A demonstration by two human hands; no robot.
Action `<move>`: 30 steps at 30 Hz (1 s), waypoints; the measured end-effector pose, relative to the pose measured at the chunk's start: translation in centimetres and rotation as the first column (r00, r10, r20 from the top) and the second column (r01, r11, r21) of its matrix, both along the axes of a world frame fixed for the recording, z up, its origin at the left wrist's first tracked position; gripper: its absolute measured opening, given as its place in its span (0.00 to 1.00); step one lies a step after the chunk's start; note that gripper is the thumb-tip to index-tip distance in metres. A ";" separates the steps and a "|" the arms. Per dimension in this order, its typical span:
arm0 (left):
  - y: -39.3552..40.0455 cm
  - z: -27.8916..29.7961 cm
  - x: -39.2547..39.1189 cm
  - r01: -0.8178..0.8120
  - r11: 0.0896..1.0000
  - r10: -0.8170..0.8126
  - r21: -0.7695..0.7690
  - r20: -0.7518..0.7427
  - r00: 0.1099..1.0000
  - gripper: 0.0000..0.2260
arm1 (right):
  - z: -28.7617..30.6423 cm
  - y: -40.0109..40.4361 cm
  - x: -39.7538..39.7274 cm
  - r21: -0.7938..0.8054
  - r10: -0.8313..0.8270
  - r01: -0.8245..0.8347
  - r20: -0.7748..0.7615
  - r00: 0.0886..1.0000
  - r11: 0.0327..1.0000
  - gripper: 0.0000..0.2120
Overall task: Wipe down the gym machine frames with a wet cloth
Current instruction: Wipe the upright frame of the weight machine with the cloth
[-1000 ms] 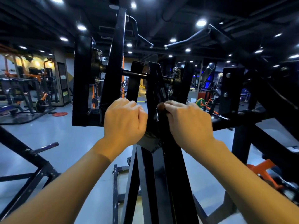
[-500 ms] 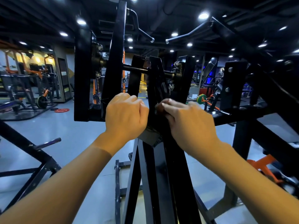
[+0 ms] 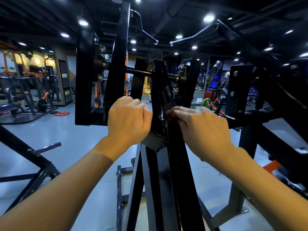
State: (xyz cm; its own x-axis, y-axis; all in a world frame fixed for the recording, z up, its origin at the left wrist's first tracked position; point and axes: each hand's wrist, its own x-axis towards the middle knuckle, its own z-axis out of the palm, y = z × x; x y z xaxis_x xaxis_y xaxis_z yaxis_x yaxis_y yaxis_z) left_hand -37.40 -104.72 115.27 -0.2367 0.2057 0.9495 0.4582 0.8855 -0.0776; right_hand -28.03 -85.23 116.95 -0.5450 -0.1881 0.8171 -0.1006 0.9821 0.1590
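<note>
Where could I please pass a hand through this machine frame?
The gap between left hand and central upright shows open floor. Around the threaded axle and right hand, plates and bolts crowd closely.

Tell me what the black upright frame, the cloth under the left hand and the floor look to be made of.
Frame: seemingly steel tube with glossy black paint; it has straight square edges and bright highlights, partly perhaps from wetness.
Cloth: soft dark grey fabric, matte and folded over the frame below the left hand; the weave is too dim to tell.
Floor: smooth grey, probably coated concrete or vinyl; it mirrors the ceiling lights faintly.
</note>
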 end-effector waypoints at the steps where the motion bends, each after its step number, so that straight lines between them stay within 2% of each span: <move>1: 0.0 0.1 0.0 -0.001 1.000 0.001 -0.001 0.001 1.000 0.22 | 0.7 -0.1 -1.0 -0.034 -0.002 0.002 -0.008 1.000 0.999 0.12; 4: 0.0 0.1 0.0 -0.005 1.000 0.005 -0.002 0.002 1.000 0.22 | 1.0 -1.1 -2.9 -0.049 0.017 -0.016 0.018 1.000 0.999 0.12; 7: 0.0 0.0 -0.1 -0.001 1.000 0.001 -0.007 -0.001 1.000 0.22 | -0.6 -1.5 0.0 -0.058 0.064 -0.062 0.031 0.997 0.996 0.11; 10: 0.0 -0.1 -0.1 -0.005 1.000 0.005 -0.008 -0.006 1.000 0.22 | -2.2 -1.2 2.9 -0.050 0.027 -0.023 0.079 0.997 0.998 0.12; 14: 0.0 -0.1 -0.1 0.008 1.000 -0.008 -0.005 -0.013 1.000 0.22 | 0.0 -1.2 -0.9 -0.110 -0.068 0.071 0.038 0.997 0.991 0.11; 17: 0.0 0.0 -0.1 0.010 1.000 -0.010 -0.006 -0.008 1.000 0.23 | 1.2 -2.4 -3.1 -0.131 -0.061 0.069 0.062 0.996 0.989 0.12; 23: 0.0 -0.3 -0.5 0.019 1.000 -0.020 -0.015 -0.032 0.999 0.23 | -2.5 -2.4 2.6 -0.135 0.020 -0.008 0.088 0.996 0.991 0.09; 27: 0.0 -0.2 -0.5 0.033 0.999 -0.033 -0.014 -0.062 0.998 0.22 | -0.2 -2.5 -0.7 -0.142 -0.032 0.042 0.069 0.997 0.989 0.12; 30: -0.1 -0.1 -0.3 0.035 0.999 -0.036 -0.007 -0.058 0.998 0.21 | 1.2 -2.7 -3.1 -0.169 0.025 -0.012 0.079 0.997 0.986 0.13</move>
State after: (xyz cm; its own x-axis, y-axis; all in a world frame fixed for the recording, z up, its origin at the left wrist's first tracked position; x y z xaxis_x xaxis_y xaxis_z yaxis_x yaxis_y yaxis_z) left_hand -37.75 -104.84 115.12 -0.1733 0.2186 0.9603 0.4839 0.8681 -0.1103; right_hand -31.09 -87.91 118.16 -0.6084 -0.0627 0.7912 -0.1248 0.9920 -0.0173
